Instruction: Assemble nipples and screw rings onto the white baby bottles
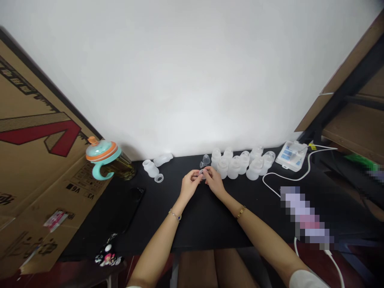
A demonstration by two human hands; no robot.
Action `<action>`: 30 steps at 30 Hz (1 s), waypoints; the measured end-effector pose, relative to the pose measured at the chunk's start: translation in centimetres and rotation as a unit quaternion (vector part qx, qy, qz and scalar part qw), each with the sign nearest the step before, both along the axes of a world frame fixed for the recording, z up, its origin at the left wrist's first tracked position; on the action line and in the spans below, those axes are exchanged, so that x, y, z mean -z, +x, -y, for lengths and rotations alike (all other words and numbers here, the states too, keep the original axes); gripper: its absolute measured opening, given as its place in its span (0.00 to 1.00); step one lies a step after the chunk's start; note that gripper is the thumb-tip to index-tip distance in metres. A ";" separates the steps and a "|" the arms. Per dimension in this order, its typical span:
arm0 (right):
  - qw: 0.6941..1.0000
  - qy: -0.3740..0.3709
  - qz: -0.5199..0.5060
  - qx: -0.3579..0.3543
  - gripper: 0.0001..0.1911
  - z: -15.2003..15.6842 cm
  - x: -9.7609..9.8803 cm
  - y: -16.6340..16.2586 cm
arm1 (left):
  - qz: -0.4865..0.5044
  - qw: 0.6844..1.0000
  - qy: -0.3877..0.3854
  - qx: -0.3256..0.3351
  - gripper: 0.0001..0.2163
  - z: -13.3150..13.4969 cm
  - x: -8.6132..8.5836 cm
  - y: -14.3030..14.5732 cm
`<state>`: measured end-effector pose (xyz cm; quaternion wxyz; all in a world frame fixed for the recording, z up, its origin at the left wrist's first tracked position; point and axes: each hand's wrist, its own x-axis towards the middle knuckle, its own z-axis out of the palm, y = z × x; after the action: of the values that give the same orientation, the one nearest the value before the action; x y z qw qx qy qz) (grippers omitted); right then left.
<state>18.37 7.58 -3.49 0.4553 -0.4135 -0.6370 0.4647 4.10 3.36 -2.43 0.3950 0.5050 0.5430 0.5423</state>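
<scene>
My left hand and my right hand meet over the black table, fingers closed on a translucent bottle collar ring. Fingers partly cover it, and I cannot tell if a nipple sits inside. Just beyond my fingertips are a clear dome cap and a small clear piece, perhaps a nipple. To the left lie a frosted baby bottle body, a second bottle body on its side and a loose collar ring. Several capped baby bottles stand upright close to my right hand.
A teal and orange lidded jug stands at the left beside a large cardboard box. A dark phone-like slab lies near it. To the right are a white plastic case, a white cable and a pixelated object.
</scene>
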 end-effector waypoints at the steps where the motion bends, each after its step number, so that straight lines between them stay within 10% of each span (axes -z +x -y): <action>1: 1.000 -0.004 -0.002 -0.002 0.14 -0.1 0.0 0.0 | 0.002 1.000 -0.001 -0.002 0.17 -0.1 0.1 -0.1; 17: 0.997 0.031 0.052 -0.041 0.14 -0.3 0.8 0.0 | -0.261 0.959 0.101 -0.050 0.11 1.1 -1.6 -0.3; 30: 0.998 -0.042 -0.007 -0.044 0.16 0.0 -0.2 -0.1 | -0.159 0.986 0.014 -0.038 0.12 0.7 -1.4 -0.3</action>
<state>18.29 7.62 -3.27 0.4212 -0.4008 -0.6316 0.5129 3.76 2.65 -1.04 0.2756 0.5694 0.6098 0.4775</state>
